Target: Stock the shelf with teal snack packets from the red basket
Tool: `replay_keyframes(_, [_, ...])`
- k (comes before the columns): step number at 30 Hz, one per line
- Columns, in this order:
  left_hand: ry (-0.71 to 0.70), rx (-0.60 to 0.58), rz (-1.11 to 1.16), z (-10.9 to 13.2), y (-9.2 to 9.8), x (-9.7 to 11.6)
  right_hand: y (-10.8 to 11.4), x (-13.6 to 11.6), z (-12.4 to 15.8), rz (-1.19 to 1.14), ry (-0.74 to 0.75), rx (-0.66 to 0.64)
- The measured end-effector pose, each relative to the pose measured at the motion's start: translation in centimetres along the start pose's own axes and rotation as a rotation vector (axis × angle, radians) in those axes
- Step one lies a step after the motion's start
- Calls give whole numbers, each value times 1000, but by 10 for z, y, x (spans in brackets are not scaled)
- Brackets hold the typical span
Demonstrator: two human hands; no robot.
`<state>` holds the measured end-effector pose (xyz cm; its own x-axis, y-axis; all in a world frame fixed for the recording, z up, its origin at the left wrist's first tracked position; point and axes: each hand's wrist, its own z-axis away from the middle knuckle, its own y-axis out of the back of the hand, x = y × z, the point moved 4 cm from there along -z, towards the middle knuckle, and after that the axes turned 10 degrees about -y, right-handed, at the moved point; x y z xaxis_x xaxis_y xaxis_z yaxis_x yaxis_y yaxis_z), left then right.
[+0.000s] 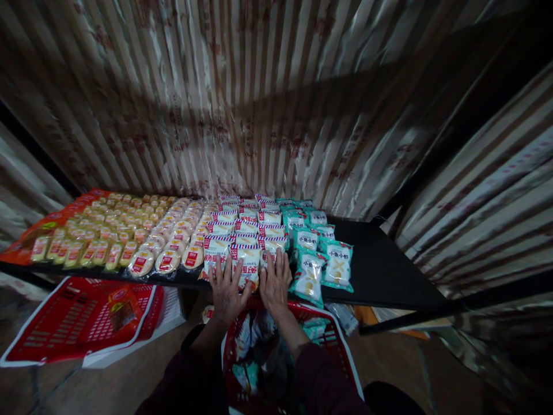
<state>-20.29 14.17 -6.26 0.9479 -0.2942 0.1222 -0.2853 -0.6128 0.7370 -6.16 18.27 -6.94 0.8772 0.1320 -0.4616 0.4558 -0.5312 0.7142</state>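
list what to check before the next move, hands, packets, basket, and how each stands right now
1. Left hand on the white packets: ok, fingers spread over the front ones.
2. Right hand on the white packets: ok, fingers on the front right one.
3. Green packets level at the front: not ok, the left front one lies nearer the edge of the shelf than its neighbour.
4. Basket close by: ok, below the shelf edge, under the forearms.
5. Count of packets in the basket: cannot tell, arms and shadow hide much of it.
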Motion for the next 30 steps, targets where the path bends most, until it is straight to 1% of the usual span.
replay_keyframes(8, [-31,-3,4,-8,0,-5,-6,2,-4,-12,7,7])
replay_keyframes(15, [-36,5,-1,-12,-8,-9,-7,0,-7,4,18,11])
replay_keyframes(21, [-48,30,-3,-11,-12,-11,-5,-1,-8,15,22,-13])
replay_keyframes(25, [-57,26,19,-11,-12,-11,-2,-1,-6,15,15,7])
replay_keyframes(30, [-32,53,68,-12,-11,-10,0,0,-6,3,9,23])
